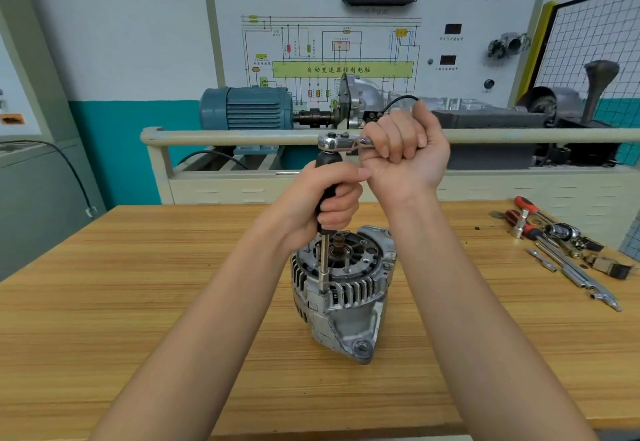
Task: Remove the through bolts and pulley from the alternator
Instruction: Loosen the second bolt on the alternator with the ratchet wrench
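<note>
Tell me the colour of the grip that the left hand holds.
Black; the grip shows best in the head view.

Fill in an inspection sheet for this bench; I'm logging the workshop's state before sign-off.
Surface: wooden table, bare near the front edge.
Job's things: alternator upright at mid-table; black-handled driver stands on its rim, ratchet fitted on top.
Clutter: loose tools heaped at the table's right edge.
Hands: left hand wrapped round the driver handle; right hand closed on the ratchet handle.
Cables: black cable hanging at left.
Surroundings: blue motor and wiring board on the trainer stand behind.
</note>
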`<state>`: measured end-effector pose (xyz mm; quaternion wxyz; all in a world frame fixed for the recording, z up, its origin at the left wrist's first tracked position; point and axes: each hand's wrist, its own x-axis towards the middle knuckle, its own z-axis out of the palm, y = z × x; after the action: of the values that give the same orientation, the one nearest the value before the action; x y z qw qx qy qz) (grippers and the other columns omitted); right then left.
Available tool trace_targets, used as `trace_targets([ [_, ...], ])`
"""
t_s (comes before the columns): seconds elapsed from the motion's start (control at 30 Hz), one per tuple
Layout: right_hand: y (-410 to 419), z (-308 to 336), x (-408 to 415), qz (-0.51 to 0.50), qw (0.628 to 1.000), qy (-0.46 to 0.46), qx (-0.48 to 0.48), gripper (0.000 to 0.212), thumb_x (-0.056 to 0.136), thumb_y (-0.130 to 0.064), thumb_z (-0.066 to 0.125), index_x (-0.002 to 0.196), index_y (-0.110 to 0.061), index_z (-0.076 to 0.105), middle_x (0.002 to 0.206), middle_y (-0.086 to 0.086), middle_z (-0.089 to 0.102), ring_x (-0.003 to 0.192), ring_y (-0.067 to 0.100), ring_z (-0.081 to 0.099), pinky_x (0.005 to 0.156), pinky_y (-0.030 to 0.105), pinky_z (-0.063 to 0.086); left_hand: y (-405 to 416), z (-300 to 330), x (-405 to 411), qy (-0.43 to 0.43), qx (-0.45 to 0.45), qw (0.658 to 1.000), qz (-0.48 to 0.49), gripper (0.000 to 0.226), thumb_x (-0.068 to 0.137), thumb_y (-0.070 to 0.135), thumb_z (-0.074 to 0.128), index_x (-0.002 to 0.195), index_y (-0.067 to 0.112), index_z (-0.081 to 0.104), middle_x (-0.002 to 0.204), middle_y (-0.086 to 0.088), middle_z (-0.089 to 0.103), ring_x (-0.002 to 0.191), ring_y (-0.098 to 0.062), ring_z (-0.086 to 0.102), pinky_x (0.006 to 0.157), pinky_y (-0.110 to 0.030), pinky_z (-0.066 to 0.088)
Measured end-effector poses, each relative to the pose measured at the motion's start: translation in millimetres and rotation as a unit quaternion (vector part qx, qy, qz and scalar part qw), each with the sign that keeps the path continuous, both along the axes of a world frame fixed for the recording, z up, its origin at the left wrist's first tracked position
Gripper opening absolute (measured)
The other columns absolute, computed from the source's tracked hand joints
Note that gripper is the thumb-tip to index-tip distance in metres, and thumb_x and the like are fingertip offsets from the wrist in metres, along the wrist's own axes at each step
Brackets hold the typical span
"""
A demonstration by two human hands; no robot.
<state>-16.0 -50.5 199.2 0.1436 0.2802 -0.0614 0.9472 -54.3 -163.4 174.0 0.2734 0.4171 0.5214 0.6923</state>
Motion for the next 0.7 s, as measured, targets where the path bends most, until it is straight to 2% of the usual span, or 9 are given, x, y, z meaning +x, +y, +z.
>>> trace_targets([
  [0.07,-4,0,4,-0.047,0.999,0.005,0.024,0.046,0.083,-0.014,0.043,0.037,-0.015,0.035,0.033,-0.003,0.025,0.038,0.011,0.009,0.038,0.022,0.022,0,-1,-2,-0.012,0.008,1.0,0.021,0.04,0.081,0.015,0.051,0.044,0.019,0.036,0.035,0.006,0.024,0.028,-0.006,0.018,0.034,-0.015,0.014],
  [0.13,-13,-1,8,-0.135,0.987,0.024,0.088,0.047,0.084,-0.014,0.042,0.038,-0.017,0.036,0.034,-0.005,0.026,0.036,0.011,0.013,0.04,0.023,0.024,1,-2,-1,-0.021,0.028,0.995,0.088,0.047,0.087,0.008,0.047,0.043,0.02,0.036,0.035,0.007,0.022,0.028,-0.007,0.017,0.035,-0.013,0.014],
  [0.27,-38,-1,15,-0.318,0.924,0.087,0.195,0.046,0.086,-0.004,0.04,0.041,-0.016,0.037,0.037,-0.005,0.028,0.035,0.009,0.023,0.046,0.026,0.022,9,-3,2,-0.031,0.05,0.967,0.247,0.045,0.086,0.004,0.048,0.047,0.019,0.033,0.038,0.005,0.023,0.031,-0.01,0.015,0.037,-0.013,0.015],
  [0.37,-50,-5,20,-0.397,0.889,0.1,0.203,0.042,0.083,0.001,0.04,0.047,-0.019,0.041,0.039,-0.003,0.032,0.037,0.011,0.028,0.05,0.028,0.024,14,-5,6,-0.021,0.067,0.947,0.314,0.042,0.086,0.005,0.052,0.051,0.018,0.032,0.039,0.004,0.026,0.033,-0.011,0.017,0.037,-0.015,0.016],
  [0.43,-52,-9,22,-0.42,0.879,0.11,0.197,0.04,0.083,0.003,0.04,0.049,-0.02,0.042,0.04,-0.004,0.033,0.038,0.011,0.028,0.05,0.028,0.024,15,-6,9,-0.008,0.07,0.944,0.322,0.043,0.084,0.004,0.053,0.05,0.019,0.032,0.038,0.005,0.027,0.033,-0.011,0.019,0.037,-0.015,0.017],
  [0.53,-43,-6,25,-0.371,0.901,0.119,0.192,0.044,0.084,0.0,0.039,0.044,-0.019,0.038,0.037,-0.003,0.027,0.036,0.01,0.025,0.047,0.027,0.022,11,-6,9,0.008,0.054,0.958,0.281,0.04,0.083,0.002,0.054,0.051,0.017,0.034,0.038,0.004,0.027,0.033,-0.012,0.02,0.038,-0.015,0.019],
  [0.6,-30,-1,24,-0.283,0.937,0.095,0.182,0.05,0.087,-0.006,0.04,0.038,-0.017,0.037,0.035,-0.004,0.025,0.036,0.01,0.017,0.044,0.025,0.022,4,-3,8,0.019,0.053,0.975,0.214,0.039,0.079,0.003,0.057,0.049,0.017,0.036,0.038,0.003,0.028,0.033,-0.012,0.021,0.038,-0.015,0.021],
  [0.7,-13,3,16,-0.114,0.988,0.029,0.103,0.049,0.084,-0.014,0.041,0.036,-0.016,0.035,0.033,-0.004,0.026,0.039,0.012,0.009,0.039,0.022,0.023,-3,-1,5,0.042,0.08,0.988,0.123,0.034,0.074,0.008,0.059,0.046,0.017,0.042,0.038,0.002,0.031,0.03,-0.012,0.025,0.036,-0.016,0.024],
])
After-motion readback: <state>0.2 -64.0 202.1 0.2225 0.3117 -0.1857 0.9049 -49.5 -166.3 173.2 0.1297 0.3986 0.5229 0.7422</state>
